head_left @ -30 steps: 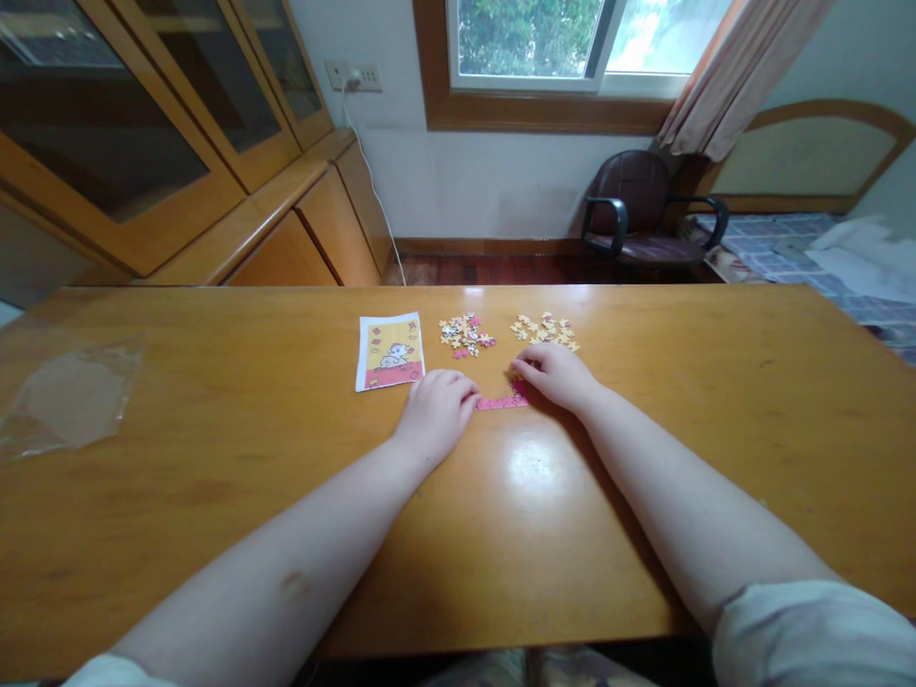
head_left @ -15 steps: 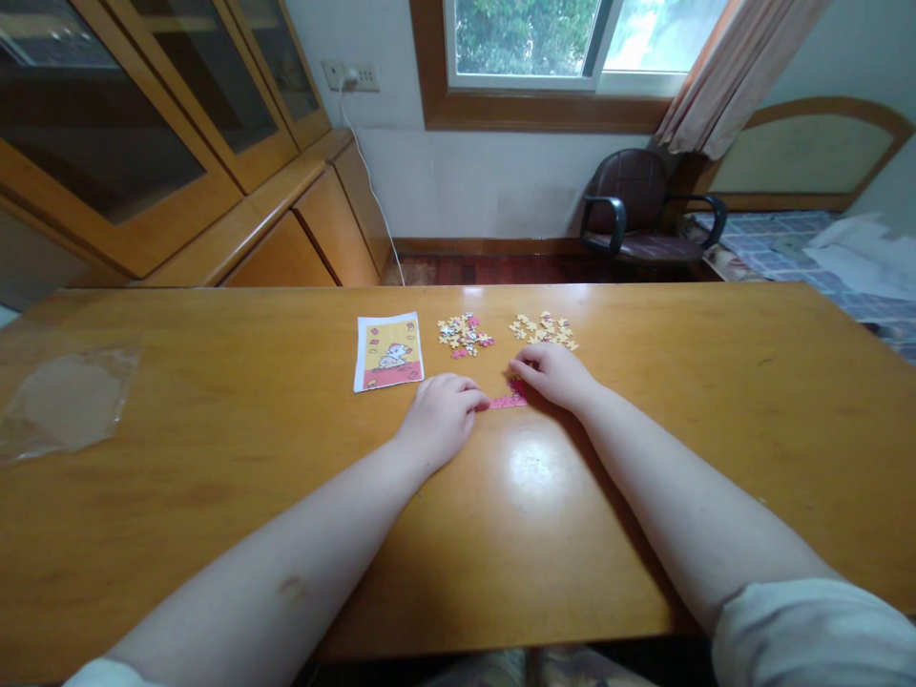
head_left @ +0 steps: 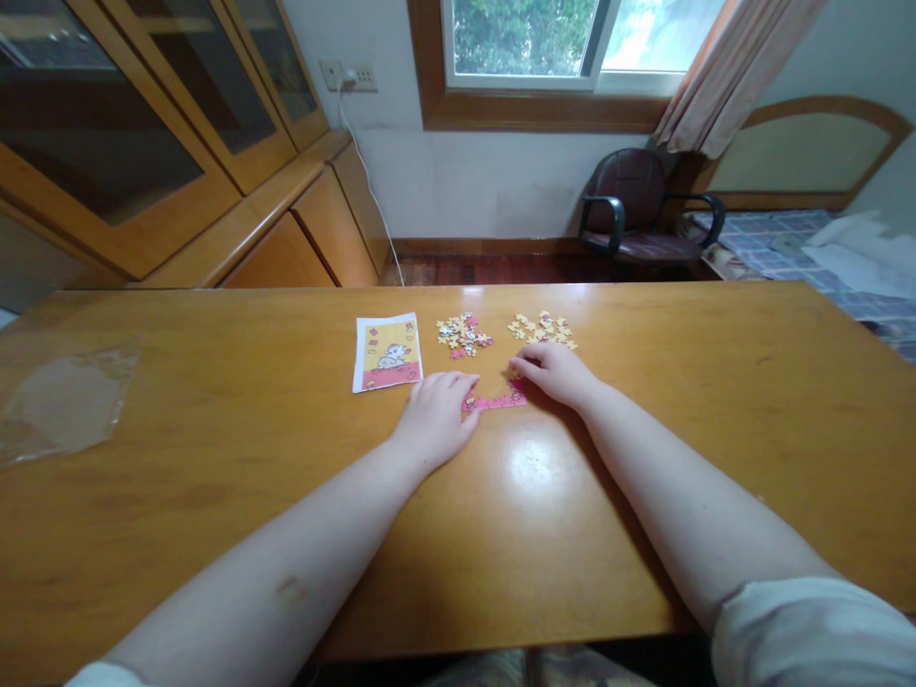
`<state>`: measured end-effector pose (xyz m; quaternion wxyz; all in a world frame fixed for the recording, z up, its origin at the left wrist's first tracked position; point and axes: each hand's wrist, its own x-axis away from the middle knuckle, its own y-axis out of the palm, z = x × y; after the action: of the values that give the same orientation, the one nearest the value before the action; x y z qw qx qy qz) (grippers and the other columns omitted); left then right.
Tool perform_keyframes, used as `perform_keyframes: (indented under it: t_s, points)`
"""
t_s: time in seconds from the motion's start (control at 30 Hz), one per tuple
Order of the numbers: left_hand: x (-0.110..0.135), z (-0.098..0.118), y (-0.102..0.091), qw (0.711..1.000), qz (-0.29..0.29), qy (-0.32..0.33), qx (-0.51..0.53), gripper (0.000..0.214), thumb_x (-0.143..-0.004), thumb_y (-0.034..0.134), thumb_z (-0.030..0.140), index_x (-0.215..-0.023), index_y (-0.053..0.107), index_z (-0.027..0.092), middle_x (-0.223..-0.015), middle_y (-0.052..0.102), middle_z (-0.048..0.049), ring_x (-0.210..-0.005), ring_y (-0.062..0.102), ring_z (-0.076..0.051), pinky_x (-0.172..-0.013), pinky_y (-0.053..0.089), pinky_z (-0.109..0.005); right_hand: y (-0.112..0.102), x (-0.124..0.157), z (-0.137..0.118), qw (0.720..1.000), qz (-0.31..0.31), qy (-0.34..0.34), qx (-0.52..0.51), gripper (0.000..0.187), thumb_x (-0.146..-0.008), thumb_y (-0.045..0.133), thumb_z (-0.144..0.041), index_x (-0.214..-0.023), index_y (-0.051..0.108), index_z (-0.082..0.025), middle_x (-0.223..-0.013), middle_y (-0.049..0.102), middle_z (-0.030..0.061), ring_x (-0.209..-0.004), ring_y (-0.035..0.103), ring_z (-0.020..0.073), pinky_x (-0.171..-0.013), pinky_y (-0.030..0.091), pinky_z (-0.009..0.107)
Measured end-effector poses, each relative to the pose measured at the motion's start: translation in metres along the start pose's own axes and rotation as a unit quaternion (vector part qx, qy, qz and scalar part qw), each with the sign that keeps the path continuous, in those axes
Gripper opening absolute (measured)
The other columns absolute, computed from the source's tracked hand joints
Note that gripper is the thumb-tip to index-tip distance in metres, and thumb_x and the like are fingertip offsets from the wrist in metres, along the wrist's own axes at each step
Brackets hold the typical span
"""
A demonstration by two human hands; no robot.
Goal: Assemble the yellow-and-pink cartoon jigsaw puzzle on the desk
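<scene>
Pink puzzle strip (head_left: 496, 402) lies flat on the wooden table (head_left: 215, 448), a little beyond the middle of it from where I look on, between the two hands. Its long axis runs left to right, roughly along the table's near edge, with the right end a touch farther from me than the left. At that right end the pink seems to turn a short way toward the far side, though the fingers cover most of it.

The left hand (head_left: 433, 415) rests palm down and slack, gripping nothing, its fingertips (head_left: 468, 389) touching the strip's left end. The right hand (head_left: 554, 372) is curled over the right end with its fingers pressed down there. I cannot tell whether it pinches a piece or only holds the strip in place.

Just left of the left hand lies a picture card (head_left: 387, 352), its long side pointing away from me. Beyond the strip sit two small heaps of loose pieces: the mixed pile (head_left: 462, 334) and, just past the right hand, the yellow pile (head_left: 542, 328). A clear plastic bag (head_left: 64, 401) lies well apart on the far left.
</scene>
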<state>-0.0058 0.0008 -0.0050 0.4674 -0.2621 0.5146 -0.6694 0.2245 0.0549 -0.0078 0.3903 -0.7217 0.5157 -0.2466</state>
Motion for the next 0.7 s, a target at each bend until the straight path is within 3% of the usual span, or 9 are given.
perform_keyframes:
  t_s: [0.4, 0.7]
  points:
    - [0.0001, 0.0025, -0.0022, 0.998, -0.035, 0.042, 0.025, 0.038, -0.084, 0.061, 0.028, -0.121, 0.061, 0.019, -0.116, 0.068, -0.0087, -0.110, 0.059, -0.027, -0.099, 0.044, -0.043, -0.0036, 0.0012, -0.0001, 0.999, -0.023, 0.017, -0.044, 0.041, -0.092, 0.049, -0.043, -0.063, 0.063, -0.018, -0.056, 0.061, 0.0005, -0.056, 0.050, 0.0135, -0.061, 0.035, 0.027]
    - [0.0009, 0.0054, -0.0032, 0.998, -0.050, 0.036, 0.026, 0.041, -0.084, 0.061, 0.030, -0.123, 0.059, 0.017, -0.117, 0.066, -0.0101, -0.112, 0.057, -0.028, -0.100, 0.044, -0.044, -0.0044, 0.0015, -0.0011, 0.999, -0.047, 0.004, -0.027, 0.045, -0.089, 0.050, -0.046, -0.055, 0.058, -0.018, -0.053, 0.059, 0.0001, -0.053, 0.045, 0.0120, -0.057, 0.032, 0.027]
